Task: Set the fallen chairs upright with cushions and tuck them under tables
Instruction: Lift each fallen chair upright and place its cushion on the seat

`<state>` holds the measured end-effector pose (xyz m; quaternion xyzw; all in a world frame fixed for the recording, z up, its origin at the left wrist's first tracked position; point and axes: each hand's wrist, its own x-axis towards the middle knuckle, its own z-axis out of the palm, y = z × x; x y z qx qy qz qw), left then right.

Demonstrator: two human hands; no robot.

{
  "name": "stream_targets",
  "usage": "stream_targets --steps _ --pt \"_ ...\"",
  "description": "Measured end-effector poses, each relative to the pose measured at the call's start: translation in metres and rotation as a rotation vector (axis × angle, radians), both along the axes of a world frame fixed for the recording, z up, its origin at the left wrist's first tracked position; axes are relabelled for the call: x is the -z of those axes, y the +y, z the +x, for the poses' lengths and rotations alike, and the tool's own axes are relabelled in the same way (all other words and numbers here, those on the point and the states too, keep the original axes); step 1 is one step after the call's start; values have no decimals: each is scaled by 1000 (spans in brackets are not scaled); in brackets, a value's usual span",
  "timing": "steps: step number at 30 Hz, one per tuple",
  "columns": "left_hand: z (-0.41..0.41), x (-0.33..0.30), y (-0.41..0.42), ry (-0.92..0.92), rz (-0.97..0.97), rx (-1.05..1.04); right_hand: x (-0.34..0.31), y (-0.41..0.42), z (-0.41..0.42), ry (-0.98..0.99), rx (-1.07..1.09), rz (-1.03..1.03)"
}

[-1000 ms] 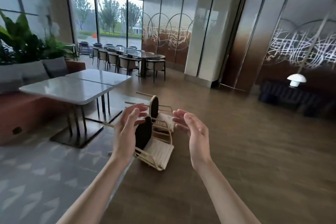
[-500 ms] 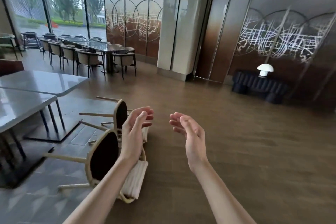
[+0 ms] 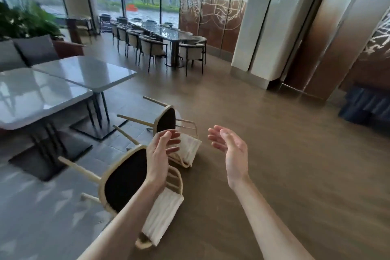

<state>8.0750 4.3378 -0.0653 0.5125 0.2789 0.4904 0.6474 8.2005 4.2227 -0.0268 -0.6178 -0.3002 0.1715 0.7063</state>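
Two cream-framed chairs lie tipped over on the floor, their dark seat undersides facing me and their legs pointing left toward the tables. The near chair [image 3: 124,181] lies at lower centre with a white ribbed cushion [image 3: 162,215] hanging at its back. The far chair [image 3: 166,120] lies just beyond, also with a white cushion [image 3: 190,150]. My left hand [image 3: 160,156] hovers in front of the near chair, fingers relaxed, holding nothing. My right hand [image 3: 230,150] is raised to the right of both chairs, palm facing left, holding nothing.
Two grey square tables [image 3: 42,95] on dark pedestal bases stand at the left, with a cushioned bench [image 3: 31,52] and plants behind. A long dining table with several chairs [image 3: 164,38] stands farther back. A pillar [image 3: 263,27] rises at right. Wood floor stretches to the right.
The view has swung back left and come closer to the chairs; the tables now fill more of the left side. Both hands stay raised and hold nothing.
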Motion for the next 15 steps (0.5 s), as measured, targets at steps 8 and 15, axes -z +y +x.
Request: stream_targets --steps 8,15 --pt "50 21 104 69 -91 -309 20 150 88 9 -319 -86" --pt "106 99 227 105 -221 -588 74 285 148 73 -478 -261"
